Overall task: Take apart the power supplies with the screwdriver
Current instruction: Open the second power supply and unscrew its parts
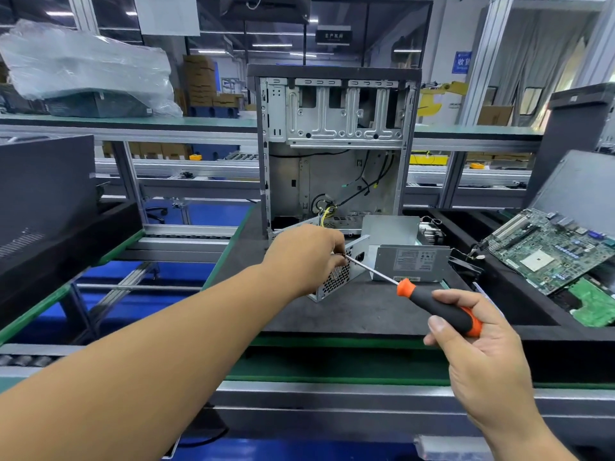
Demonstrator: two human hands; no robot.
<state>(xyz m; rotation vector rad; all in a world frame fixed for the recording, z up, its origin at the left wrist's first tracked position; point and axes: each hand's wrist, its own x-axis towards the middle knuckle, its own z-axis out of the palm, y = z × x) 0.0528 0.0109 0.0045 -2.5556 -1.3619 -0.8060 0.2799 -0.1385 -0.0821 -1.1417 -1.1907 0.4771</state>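
A silver power supply (339, 277) with a perforated grille stands tilted on the black mat (349, 311). My left hand (304, 256) grips its top near corner, fingers curled over the edge. My right hand (472, 341) holds the black and orange screwdriver (439, 306) by the handle. Its metal shaft runs up and left, and the tip meets the supply right by my left fingertips. A second power supply (411, 262) with a white label lies just to the right, behind the shaft.
An open, stripped computer case (332, 141) stands upright behind the supplies, with loose cables at its bottom. A tray at the right holds green circuit boards (549, 251). A dark case (43, 194) sits at the left. Roller conveyor rails (186, 232) run at the left.
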